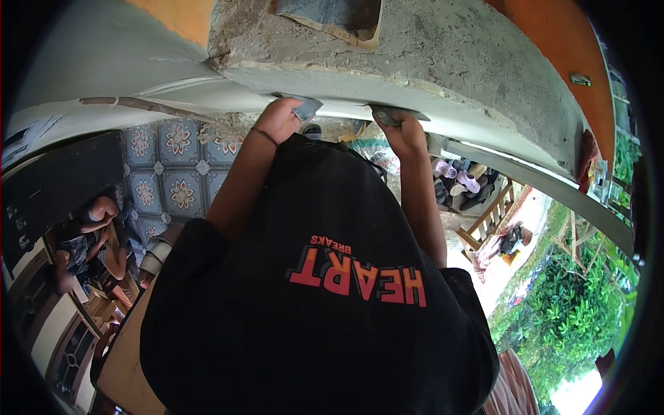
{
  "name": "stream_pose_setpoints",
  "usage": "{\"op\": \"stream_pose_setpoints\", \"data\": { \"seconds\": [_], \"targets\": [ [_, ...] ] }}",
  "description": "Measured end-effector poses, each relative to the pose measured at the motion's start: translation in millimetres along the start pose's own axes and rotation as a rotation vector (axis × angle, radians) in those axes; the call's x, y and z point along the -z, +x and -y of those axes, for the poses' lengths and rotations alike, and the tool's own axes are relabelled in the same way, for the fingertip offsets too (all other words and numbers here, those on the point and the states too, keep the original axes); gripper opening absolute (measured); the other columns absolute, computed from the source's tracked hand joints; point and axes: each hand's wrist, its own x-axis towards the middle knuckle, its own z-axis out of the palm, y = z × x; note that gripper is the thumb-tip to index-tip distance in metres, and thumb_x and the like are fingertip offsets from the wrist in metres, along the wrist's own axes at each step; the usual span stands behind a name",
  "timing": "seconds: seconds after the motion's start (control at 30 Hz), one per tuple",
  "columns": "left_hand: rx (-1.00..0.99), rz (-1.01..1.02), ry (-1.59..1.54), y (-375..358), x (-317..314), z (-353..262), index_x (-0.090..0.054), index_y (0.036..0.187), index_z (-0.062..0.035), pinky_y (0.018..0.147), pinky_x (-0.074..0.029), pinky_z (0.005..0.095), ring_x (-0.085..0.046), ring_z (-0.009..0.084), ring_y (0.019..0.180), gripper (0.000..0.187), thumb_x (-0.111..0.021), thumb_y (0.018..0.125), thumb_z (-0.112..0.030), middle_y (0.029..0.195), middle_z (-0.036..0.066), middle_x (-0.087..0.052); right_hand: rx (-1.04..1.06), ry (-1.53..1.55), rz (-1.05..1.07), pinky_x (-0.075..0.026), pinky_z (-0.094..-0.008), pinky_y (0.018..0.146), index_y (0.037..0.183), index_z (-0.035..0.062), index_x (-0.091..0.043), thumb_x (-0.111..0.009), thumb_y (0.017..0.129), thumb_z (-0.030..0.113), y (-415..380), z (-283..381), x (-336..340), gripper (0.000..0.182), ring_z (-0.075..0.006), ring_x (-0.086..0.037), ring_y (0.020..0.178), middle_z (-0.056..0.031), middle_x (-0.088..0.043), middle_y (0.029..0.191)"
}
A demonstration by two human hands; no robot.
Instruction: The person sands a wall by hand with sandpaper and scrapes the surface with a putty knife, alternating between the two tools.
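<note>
My left hand is closed on a grey flat piece that looks like sandpaper, near the smooth pale face under the rough concrete ledge. In my right hand is a darker grey piece of similar look, its upper edge close to the same face. Both arms reach up and forward, with the hands a short way apart. On top of the ledge lies a worn sheet with a tan edge and printed digits, like sandpaper. Fingers on the far sides are hidden.
A stick runs along the wall at left. Beyond lie flower-patterned tiles and a seated person. Several shoes are by a wooden rack at right. Green plants grow outside.
</note>
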Motion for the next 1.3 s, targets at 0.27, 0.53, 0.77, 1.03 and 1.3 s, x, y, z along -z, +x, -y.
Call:
{"op": "stream_pose_setpoints", "data": {
  "seconds": [0.27, 0.53, 0.77, 1.03, 1.3],
  "targets": [
    [-0.021, 0.097, -0.169, -66, -63, -21, -0.038, 0.111, 0.0129, 0.096, -0.037, 0.0421, -0.049, 0.0293, 0.106, 0.031, -0.038, 0.085, -0.003, 0.115, 0.022, -0.047, -0.030, 0.076, 0.046, -0.031, -0.0505, 0.101, 0.121, -0.0116, -0.026, -0.031, 0.078, -0.004, -76, 36, -52, 0.043, -0.0368, -0.037, 0.117, -0.0253, -0.034, 0.126],
    [0.140, -0.060, -0.004, 24, -20, 10, -0.037, 0.112, 0.0120, 0.096, -0.037, 0.0420, -0.047, 0.0305, 0.108, 0.032, -0.037, 0.084, -0.003, 0.115, 0.022, -0.046, -0.112, 0.025, 0.079, -0.033, -0.0466, 0.098, 0.120, -0.0089, -0.030, -0.031, 0.077, -0.006, 20, -21, 16, 0.043, -0.0345, -0.040, 0.113, -0.0223, -0.038, 0.121],
    [-0.094, 0.019, -0.172, -74, -67, -39, -0.038, 0.112, 0.0105, 0.098, -0.035, 0.0404, -0.047, 0.0279, 0.109, 0.031, -0.037, 0.083, 0.001, 0.114, 0.019, -0.048, -0.109, 0.143, 0.075, -0.028, -0.0492, 0.102, 0.123, -0.0111, -0.023, -0.031, 0.077, -0.002, -82, 39, -63, 0.047, -0.0377, -0.034, 0.119, -0.0269, -0.033, 0.127],
    [-0.063, -0.057, -0.186, -12, -35, -9, -0.041, 0.112, 0.0089, 0.097, -0.037, 0.0384, -0.048, 0.0277, 0.107, 0.034, -0.036, 0.079, 0.003, 0.112, 0.018, -0.049, -0.123, -0.014, 0.092, -0.027, -0.0452, 0.103, 0.120, -0.0129, -0.029, -0.031, 0.078, -0.002, -12, 2, -28, 0.044, -0.0362, -0.034, 0.118, -0.0257, -0.033, 0.127],
    [-0.066, 0.010, -0.103, -87, -59, -65, -0.042, 0.108, 0.0072, 0.095, -0.039, 0.0392, -0.050, 0.0250, 0.103, 0.028, -0.043, 0.082, -0.003, 0.110, 0.016, -0.050, -0.125, 0.146, 0.092, -0.032, -0.0452, 0.100, 0.116, -0.0127, -0.032, -0.030, 0.077, -0.003, -69, 39, -73, 0.040, -0.0348, -0.040, 0.113, -0.0245, -0.038, 0.119]
  ]
}}
